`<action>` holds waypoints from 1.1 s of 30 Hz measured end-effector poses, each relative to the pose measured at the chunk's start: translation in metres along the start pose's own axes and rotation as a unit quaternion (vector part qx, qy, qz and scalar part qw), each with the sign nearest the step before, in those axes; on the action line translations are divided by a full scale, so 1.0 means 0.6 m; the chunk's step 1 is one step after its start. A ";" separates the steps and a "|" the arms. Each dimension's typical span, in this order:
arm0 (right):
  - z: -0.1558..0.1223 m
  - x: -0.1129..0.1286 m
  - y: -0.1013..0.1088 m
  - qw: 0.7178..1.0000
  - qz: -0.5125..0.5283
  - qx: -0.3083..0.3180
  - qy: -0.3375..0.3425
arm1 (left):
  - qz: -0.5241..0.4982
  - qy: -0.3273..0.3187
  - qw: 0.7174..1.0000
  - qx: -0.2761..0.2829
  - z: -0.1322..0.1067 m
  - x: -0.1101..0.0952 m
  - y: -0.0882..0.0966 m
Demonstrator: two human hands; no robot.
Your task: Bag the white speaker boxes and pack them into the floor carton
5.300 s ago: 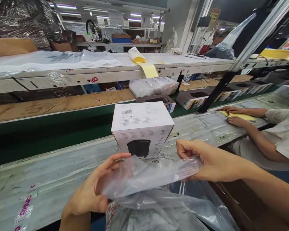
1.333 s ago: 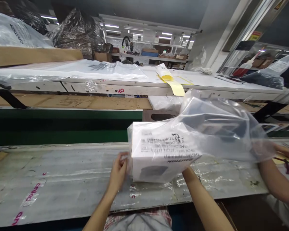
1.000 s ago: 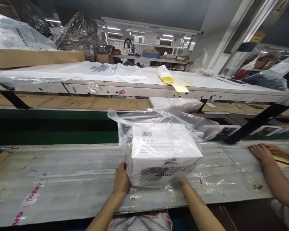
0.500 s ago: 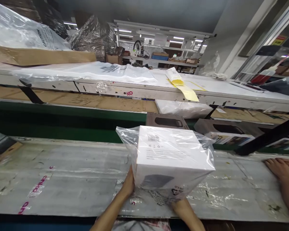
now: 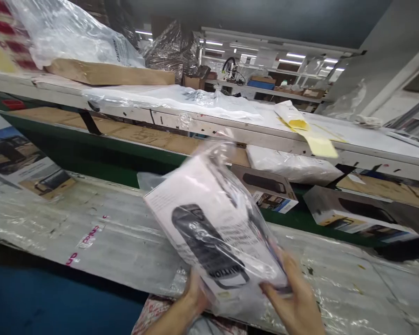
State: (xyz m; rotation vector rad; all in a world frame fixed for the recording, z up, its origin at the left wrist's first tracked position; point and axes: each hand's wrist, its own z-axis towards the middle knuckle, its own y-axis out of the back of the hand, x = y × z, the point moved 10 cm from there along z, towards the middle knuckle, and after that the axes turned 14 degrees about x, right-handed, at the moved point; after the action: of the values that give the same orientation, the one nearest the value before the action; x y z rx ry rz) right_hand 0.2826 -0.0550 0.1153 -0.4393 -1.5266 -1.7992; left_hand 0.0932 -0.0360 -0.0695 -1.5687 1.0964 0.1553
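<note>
A white product box (image 5: 209,223) with a black appliance printed on its face sits inside a clear plastic bag (image 5: 226,163). It is lifted off the plastic-covered workbench (image 5: 101,228) and tilted toward me, blurred by motion. My left hand (image 5: 192,298) grips its lower left edge from underneath. My right hand (image 5: 293,298) clasps its lower right corner, fingers curled over the bag.
Beyond the bench runs a green conveyor (image 5: 91,158) carrying dark product boxes (image 5: 265,190) (image 5: 359,216) and a white wrapped bundle (image 5: 289,165). A raised white shelf (image 5: 230,125) holds plastic sheets, cardboard and yellow paper (image 5: 314,142). A printed carton (image 5: 17,163) lies at left.
The bagged box, resting on the bench half a second ago, has been lifted and tipped so its printed front faces up. The view swung left; the neighbour's hands left the frame.
</note>
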 end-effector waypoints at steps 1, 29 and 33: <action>0.021 0.045 0.027 0.999 -0.038 0.005 0.038 | -0.035 0.010 0.999 0.016 -0.007 0.002 -0.022; 0.245 0.290 -0.021 0.940 0.181 0.098 0.274 | 0.376 -0.567 0.720 -0.138 -0.256 -0.655 0.080; 0.222 0.188 -0.185 0.946 0.252 0.158 0.132 | 0.393 -0.489 0.768 -0.133 -0.189 -0.690 0.061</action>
State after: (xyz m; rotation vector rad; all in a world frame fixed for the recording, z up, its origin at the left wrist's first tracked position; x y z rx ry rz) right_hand 0.1017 0.0411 0.1440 -0.3708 -1.3324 -1.1441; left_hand -0.2123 0.1012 0.2015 -0.8830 0.7868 1.5724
